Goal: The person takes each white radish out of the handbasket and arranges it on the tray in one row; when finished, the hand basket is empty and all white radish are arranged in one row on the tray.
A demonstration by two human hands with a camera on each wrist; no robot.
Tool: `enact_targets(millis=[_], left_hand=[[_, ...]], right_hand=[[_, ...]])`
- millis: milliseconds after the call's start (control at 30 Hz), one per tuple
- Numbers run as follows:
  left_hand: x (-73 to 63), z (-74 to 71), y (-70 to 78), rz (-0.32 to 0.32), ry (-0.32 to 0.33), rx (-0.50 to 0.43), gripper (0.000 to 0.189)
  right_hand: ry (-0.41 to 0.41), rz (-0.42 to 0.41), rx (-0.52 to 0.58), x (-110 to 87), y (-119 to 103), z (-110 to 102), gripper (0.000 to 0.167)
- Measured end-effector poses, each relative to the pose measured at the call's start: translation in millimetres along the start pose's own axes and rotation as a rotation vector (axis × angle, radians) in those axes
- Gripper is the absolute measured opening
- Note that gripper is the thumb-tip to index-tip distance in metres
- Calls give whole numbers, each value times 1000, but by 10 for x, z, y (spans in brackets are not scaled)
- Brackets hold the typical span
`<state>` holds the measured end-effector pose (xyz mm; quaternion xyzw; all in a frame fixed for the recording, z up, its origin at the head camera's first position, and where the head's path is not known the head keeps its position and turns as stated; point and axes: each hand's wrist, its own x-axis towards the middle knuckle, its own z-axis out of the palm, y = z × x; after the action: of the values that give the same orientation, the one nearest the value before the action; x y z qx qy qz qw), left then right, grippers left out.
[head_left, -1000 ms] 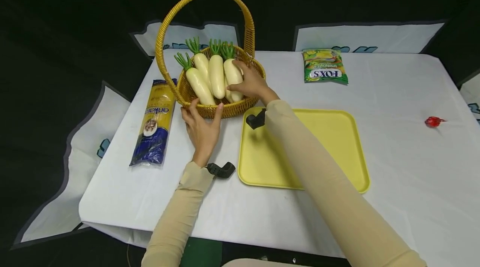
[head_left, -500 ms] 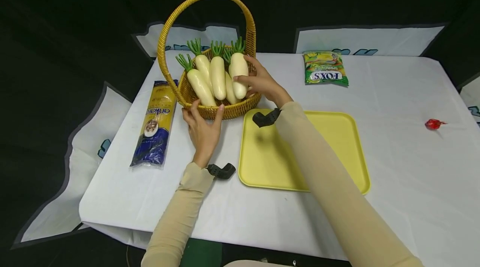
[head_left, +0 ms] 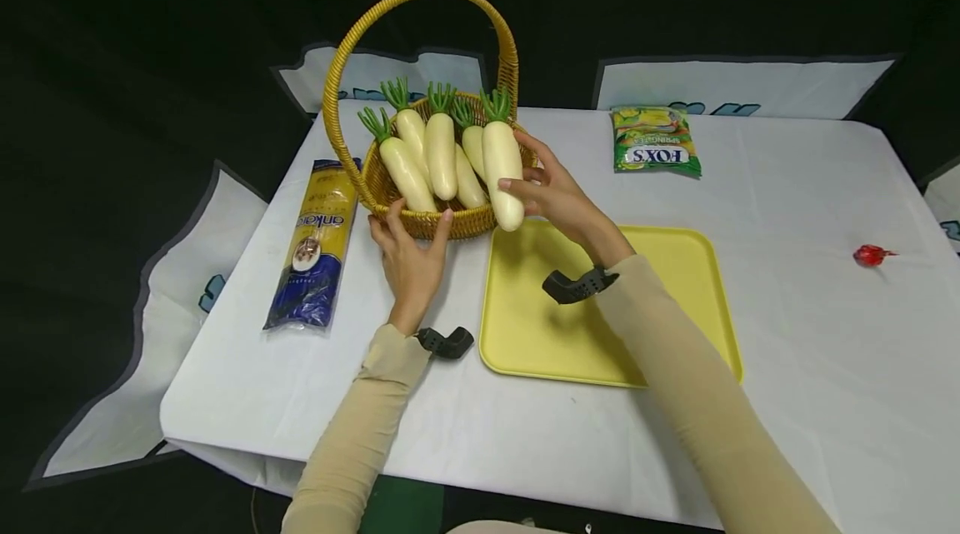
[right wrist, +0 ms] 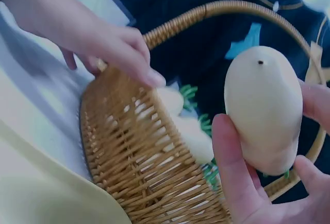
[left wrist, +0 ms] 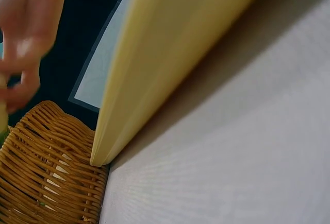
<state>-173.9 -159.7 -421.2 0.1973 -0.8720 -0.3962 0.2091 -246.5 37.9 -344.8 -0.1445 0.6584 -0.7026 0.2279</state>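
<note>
My right hand (head_left: 562, 199) holds a white radish (head_left: 501, 159) with green leaf stubs, its thumb on one side and fingers on the other. The radish tilts over the right part of the rim of a wicker basket (head_left: 467, 223). In the right wrist view, its rounded end (right wrist: 264, 100) faces the camera between the fingers. Several more radishes (head_left: 441, 157) lie in the basket, leaves toward the back. My left hand (head_left: 411, 271) grips the basket's front rim, fingertips over the edge; the left wrist view shows the basket's woven side (left wrist: 49, 165) but not this hand.
A yellow tray (head_left: 600, 334) lies right of the basket, under my right forearm. Left of the basket is a blue and gold ankara packet (head_left: 311, 247). A green FOX'S bag (head_left: 655, 141) lies at the back, and a red wrapped lollipop (head_left: 872, 256) far right.
My right hand has lifted one radish from among the others and drawn it right and toward me, over the rim. The left hand stays on the basket.
</note>
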Motion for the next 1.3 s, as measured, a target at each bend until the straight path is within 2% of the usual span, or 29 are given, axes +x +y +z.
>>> enact_targets(millis=[133, 267, 467, 567, 733, 900, 1067, 1300], left_hand=[[9, -13, 2, -9, -1, 9, 76], [31, -16, -10, -8, 4, 17, 75], [67, -6, 1, 2, 2, 4, 75], [72, -1, 11, 8, -6, 4, 76], [68, 3, 13, 10, -3, 11, 77], [60, 20, 7, 8, -1, 13, 75], [31, 36, 3, -2, -6, 15, 75], [7, 46, -12, -14, 5, 14, 75]], right_hand=[[36, -9, 1, -239, -10, -2, 72], [109, -3, -28, -498, 10, 60, 74], [236, 86, -116, -823, 178, 229, 82], [254, 140, -143, -937, 320, 289, 83], [213, 195, -200, -1036, 542, 376, 84], [157, 197, -255, -1060, 674, 448, 85], [121, 180, -276, -1065, 727, 497, 83], [74, 175, -294, -1043, 713, 495, 69]])
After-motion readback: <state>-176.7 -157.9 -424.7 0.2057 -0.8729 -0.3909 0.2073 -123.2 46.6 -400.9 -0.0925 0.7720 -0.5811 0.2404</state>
